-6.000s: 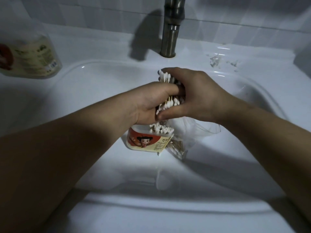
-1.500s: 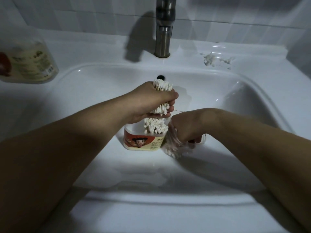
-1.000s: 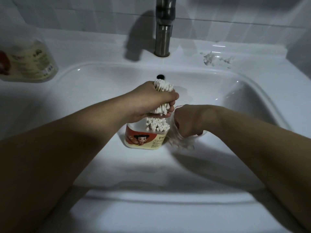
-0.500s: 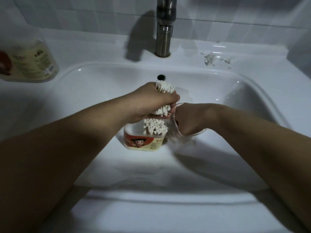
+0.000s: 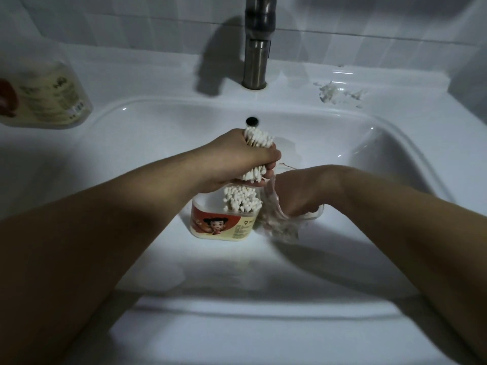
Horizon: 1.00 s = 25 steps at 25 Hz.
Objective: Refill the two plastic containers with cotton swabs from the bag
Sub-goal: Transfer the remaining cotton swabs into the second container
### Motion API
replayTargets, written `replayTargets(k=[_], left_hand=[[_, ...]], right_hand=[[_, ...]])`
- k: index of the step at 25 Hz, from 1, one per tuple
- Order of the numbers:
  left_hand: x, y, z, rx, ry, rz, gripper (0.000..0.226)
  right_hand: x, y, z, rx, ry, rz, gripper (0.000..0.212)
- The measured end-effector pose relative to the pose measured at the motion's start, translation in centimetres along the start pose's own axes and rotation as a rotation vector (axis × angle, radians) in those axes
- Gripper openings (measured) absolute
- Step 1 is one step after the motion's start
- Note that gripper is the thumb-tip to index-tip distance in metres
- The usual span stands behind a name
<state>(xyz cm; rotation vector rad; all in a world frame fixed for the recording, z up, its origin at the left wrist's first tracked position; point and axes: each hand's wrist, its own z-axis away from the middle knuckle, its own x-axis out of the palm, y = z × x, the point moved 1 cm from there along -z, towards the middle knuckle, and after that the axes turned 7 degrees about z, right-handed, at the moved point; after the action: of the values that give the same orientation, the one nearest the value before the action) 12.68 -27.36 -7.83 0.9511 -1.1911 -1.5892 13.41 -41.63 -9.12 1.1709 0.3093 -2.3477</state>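
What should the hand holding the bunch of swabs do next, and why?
Probably the left hand should lower its bundle of cotton swabs into the container beneath. The bundle is upright just above the open top, and the container's left part looks unfilled.

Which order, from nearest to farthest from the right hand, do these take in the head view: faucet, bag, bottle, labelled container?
1. Bag: the right hand reaches into it.
2. Labelled container: just left of the bag.
3. Faucet: behind the basin, centre.
4. Bottle: far left, on the counter.
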Motion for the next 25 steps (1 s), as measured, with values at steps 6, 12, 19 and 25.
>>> replayTargets(k=[6, 12, 19, 25], left_hand=[[0.1, -0.1, 0.0, -0.012, 0.005, -0.036, 0.012], [0.2, 0.1, 0.0, 0.021, 0.033, -0.079, 0.014], [0.1, -0.1, 0.0, 0.062, 0.047, -0.146, 0.020], [0.5, 0.4, 0.2, 0.078, 0.056, -0.111, 0.017]], right_hand=[[0.0, -1.2, 0.4, -0.044, -0.002, 0.137, 0.032], [-1.0, 0.0, 0.8, 0.024, -0.007, 0.189, 0.034], [-2.6, 0.8, 2.8, 0.076, 0.159, 0.014, 0.032], [-2.8, 1.0, 3.3, 0.058, 0.263, 0.023, 0.026]])
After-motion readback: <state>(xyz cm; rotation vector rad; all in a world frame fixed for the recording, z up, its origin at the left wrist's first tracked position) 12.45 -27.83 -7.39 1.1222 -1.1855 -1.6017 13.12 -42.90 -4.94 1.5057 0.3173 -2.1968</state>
